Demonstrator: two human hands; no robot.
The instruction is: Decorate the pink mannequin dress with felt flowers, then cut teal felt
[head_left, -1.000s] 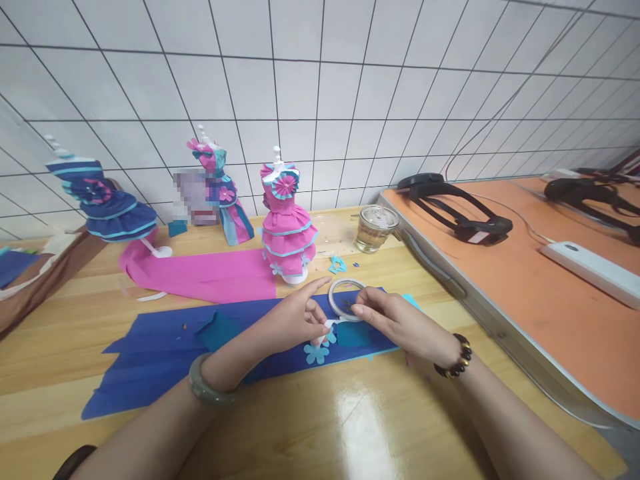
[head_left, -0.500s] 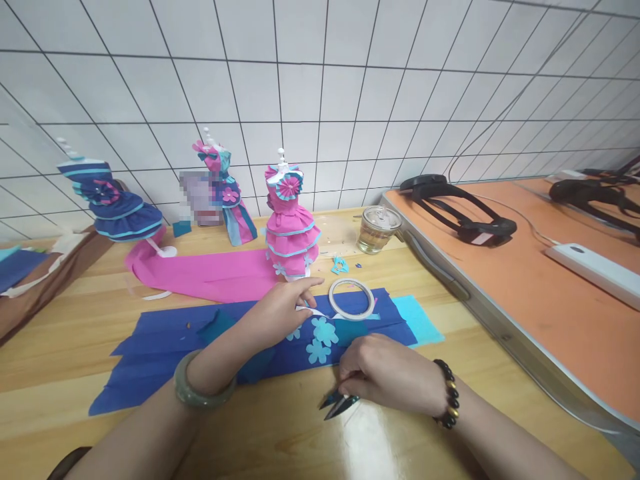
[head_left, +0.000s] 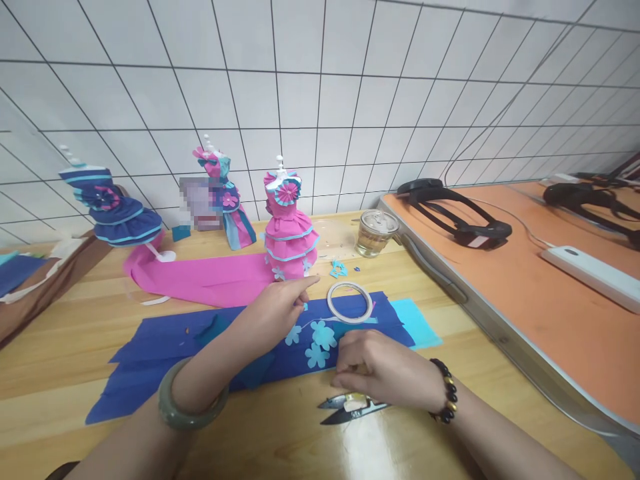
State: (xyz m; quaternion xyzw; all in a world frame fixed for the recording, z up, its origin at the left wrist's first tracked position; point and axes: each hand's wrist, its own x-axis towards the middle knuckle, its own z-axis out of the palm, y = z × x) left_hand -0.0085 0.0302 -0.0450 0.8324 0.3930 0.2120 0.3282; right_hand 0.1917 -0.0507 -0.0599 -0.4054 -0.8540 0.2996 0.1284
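Centrally, the left hand (head_left: 273, 317) extends over the blue paper (head_left: 165, 350), forefinger straight and thumb pinching a thin tape strip, while the right hand (head_left: 385, 373), curled palm-down lower centre, grips the snips (head_left: 345, 408) resting on the table (head_left: 300, 440).

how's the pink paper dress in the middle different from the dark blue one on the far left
The pink dress is mostly pink with blue-edged tiers; the dark blue dress is navy with light blue stripes. The pink dress stands upright at the middle; the dark blue dress leans at the left edge. Both have a rosette on the chest and sit on small white stands.
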